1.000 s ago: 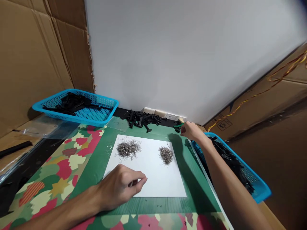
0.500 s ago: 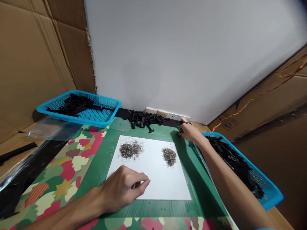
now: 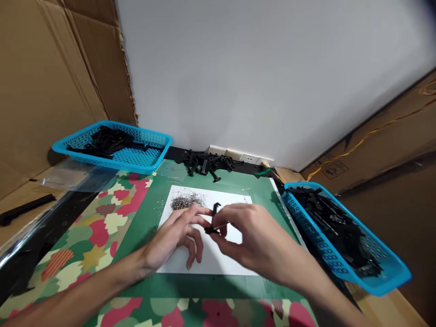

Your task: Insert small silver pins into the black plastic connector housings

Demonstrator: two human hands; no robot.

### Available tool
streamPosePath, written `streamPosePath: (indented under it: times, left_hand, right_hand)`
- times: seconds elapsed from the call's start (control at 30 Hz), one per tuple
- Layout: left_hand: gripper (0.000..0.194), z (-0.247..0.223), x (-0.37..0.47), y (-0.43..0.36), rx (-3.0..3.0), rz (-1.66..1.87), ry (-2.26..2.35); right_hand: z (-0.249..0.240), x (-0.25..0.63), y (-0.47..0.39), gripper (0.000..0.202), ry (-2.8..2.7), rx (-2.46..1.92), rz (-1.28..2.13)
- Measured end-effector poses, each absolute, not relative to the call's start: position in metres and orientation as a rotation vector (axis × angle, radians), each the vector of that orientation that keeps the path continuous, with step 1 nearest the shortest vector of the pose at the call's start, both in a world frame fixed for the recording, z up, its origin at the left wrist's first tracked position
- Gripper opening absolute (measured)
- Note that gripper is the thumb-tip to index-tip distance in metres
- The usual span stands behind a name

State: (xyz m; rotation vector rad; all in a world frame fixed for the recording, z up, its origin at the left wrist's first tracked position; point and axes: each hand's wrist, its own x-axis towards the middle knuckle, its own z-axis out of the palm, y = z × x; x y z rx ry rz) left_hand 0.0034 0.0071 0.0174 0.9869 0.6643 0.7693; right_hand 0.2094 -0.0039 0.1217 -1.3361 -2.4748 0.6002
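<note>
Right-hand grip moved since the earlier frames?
Yes. The right-hand grip has moved left and toward the wearer: from beyond the white paper's far right corner, near the wall sockets, to over the paper.

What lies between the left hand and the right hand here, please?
In the head view, a small black piece lies between the left hand and the right hand, held at the right fingertips, with white paper behind.
</note>
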Motion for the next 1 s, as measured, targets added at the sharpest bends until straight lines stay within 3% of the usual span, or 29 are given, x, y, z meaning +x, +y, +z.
streamPosePath:
  times: [0.17,0.43,0.73,1.0]
  left_hand:
    - [0.040,0.020,-0.004,0.018,1.115,0.897,0.687]
    - [0.024,0.017,-0.008,0.025,0.910,1.077,0.784]
    - [0.050,0.017,-0.006,0.021,0.967,0.997,0.706]
    - [0.040,0.017,-0.008,0.022,0.936,0.901,0.708]
  right_hand:
    - [0.086,0.200,0.002,0.015,-2.296,-1.178,0.576]
    - [0.024,0.197,0.023,0.011,-2.186,-1.660,0.484]
    - [0.011,0.191,0.025,0.008,-2.255,-1.645,0.483]
    - [0.013,0.198,0.019,0.016,-2.437,-1.632,0.397]
